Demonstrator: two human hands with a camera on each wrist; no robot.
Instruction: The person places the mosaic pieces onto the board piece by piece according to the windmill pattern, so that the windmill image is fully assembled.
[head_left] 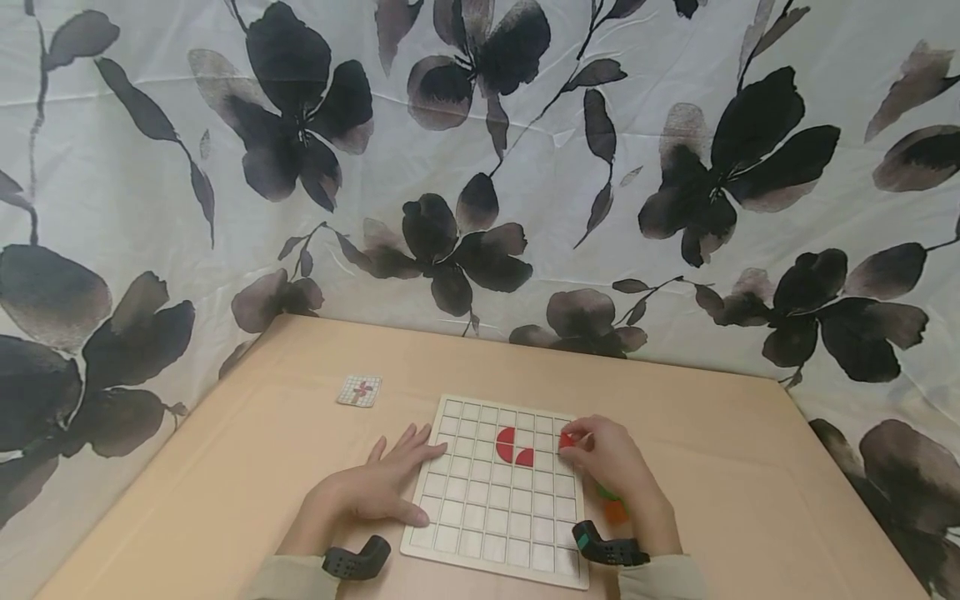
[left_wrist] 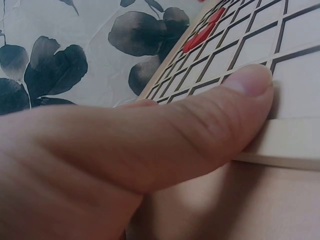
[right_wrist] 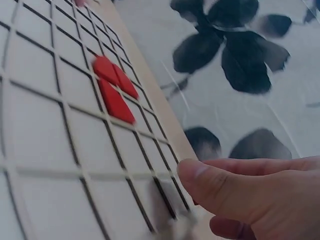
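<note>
A white gridded board (head_left: pixel 487 498) lies on the table with red quarter-circle tiles (head_left: pixel 506 447) set in cells of its upper middle. My left hand (head_left: pixel 371 485) rests on the board's left edge, fingers spread, its thumb (left_wrist: pixel 235 110) on the rim in the left wrist view. Over the board's right edge, my right hand (head_left: pixel 615 458) pinches another red tile (head_left: pixel 566 438) between thumb and fingertips. In the right wrist view that tile is almost wholly hidden behind the thumb (right_wrist: pixel 210 182); the placed red tiles (right_wrist: pixel 116 102) show beyond.
Partly under my right wrist lie an orange piece (head_left: pixel 616 511) and a green piece (head_left: pixel 607 492), right of the board. A small card (head_left: pixel 358 391) with a red pattern on a grid lies at the back left. Behind the table (head_left: pixel 705 433) hangs a floral cloth (head_left: pixel 577 192).
</note>
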